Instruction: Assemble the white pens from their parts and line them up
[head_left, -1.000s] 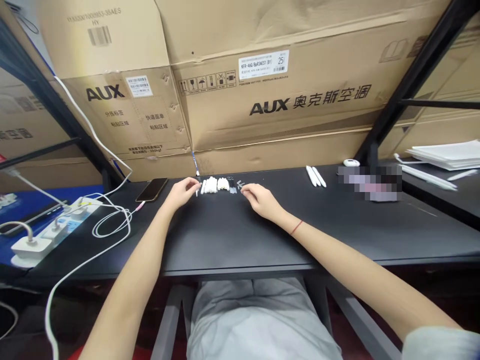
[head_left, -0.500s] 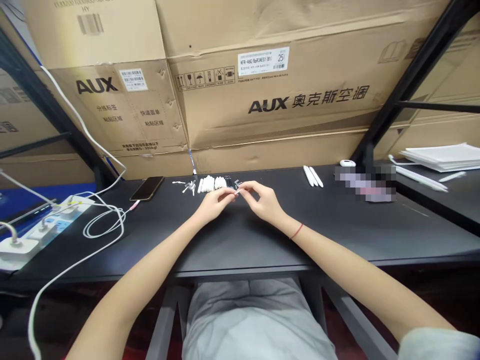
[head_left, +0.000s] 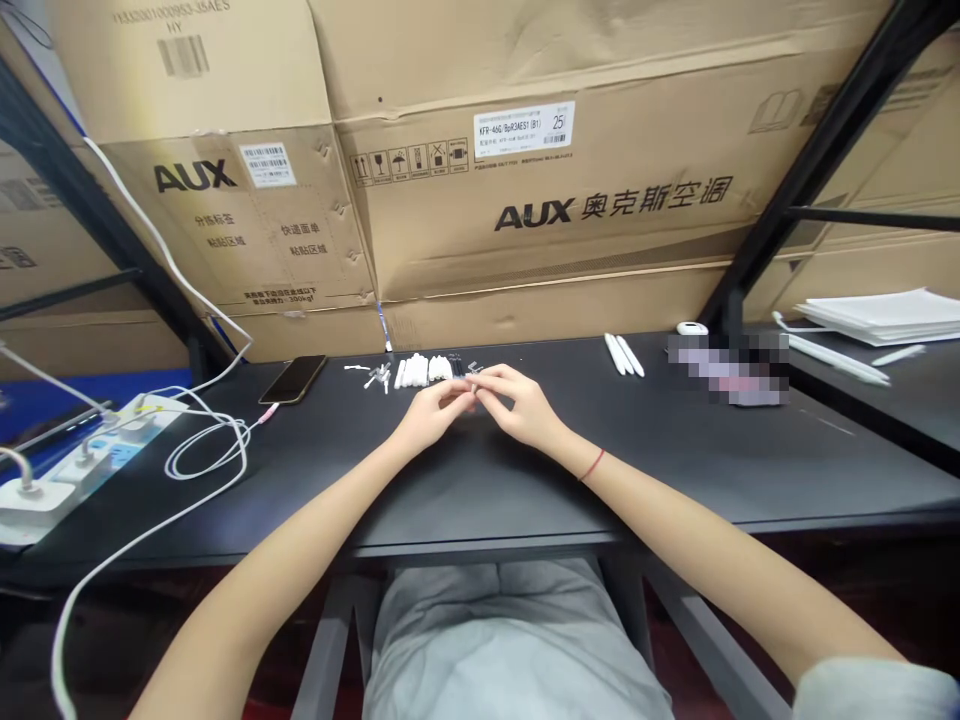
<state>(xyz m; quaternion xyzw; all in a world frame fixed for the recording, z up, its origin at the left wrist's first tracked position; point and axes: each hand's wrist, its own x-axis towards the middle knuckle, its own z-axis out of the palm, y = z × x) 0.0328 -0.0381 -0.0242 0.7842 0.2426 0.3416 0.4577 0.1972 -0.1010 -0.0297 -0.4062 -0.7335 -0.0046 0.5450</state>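
My left hand (head_left: 431, 413) and my right hand (head_left: 519, 405) meet fingertip to fingertip over the black table (head_left: 675, 450). Both pinch a tiny part between them, too small to name. Just behind the fingers lies a row of short white tubes (head_left: 421, 370), with several small loose white pieces (head_left: 376, 375) to its left and small dark and metal bits (head_left: 466, 367) to its right. A red string circles my right wrist.
A dark phone (head_left: 293, 379) lies at the back left beside white cables (head_left: 202, 450) and power strips (head_left: 45, 480). Two white pens (head_left: 622, 354) lie at the back right. Large AUX cardboard boxes (head_left: 540, 190) wall the table's far edge. White paper sheets (head_left: 885, 312) sit at far right.
My left hand left the small white pieces and moved right; my right hand drew back from the metal bits. The two hands have come together and now pinch a tiny part.
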